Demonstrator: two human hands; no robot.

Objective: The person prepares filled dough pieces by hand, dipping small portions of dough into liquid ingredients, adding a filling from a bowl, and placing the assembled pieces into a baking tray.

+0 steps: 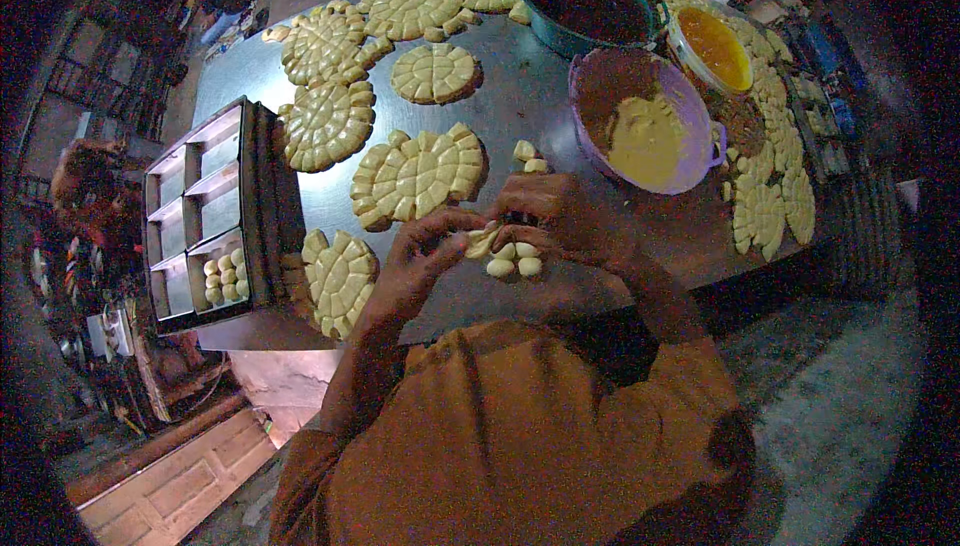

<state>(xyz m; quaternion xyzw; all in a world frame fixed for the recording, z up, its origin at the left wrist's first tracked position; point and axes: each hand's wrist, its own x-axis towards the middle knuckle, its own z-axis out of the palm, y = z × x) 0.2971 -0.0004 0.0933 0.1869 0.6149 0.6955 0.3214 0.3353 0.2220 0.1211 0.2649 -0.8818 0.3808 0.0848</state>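
Near the table's front edge, my left hand (425,251) pinches a small flattened piece of dough (482,243) between thumb and fingers. From the other side my right hand (548,208) meets it, fingers curled and also closed on that piece; part of the grip is hidden. Just below my right fingers sits a small cluster of round dough balls (513,264). Two or so more dough lumps (530,159) lie beyond my right knuckles. A scored dough round (420,174), divided into wedges, lies beyond my left hand, and another scored piece (340,281) is left of my wrist.
A compartmented metal tray (192,226) stands at left, dough balls in its nearest section. A purple basin (700,151) with pale yellow paste, a green tub (560,44) and a container of orange-yellow liquid (712,51) are at right. More scored dough (325,124) covers the table's far side.
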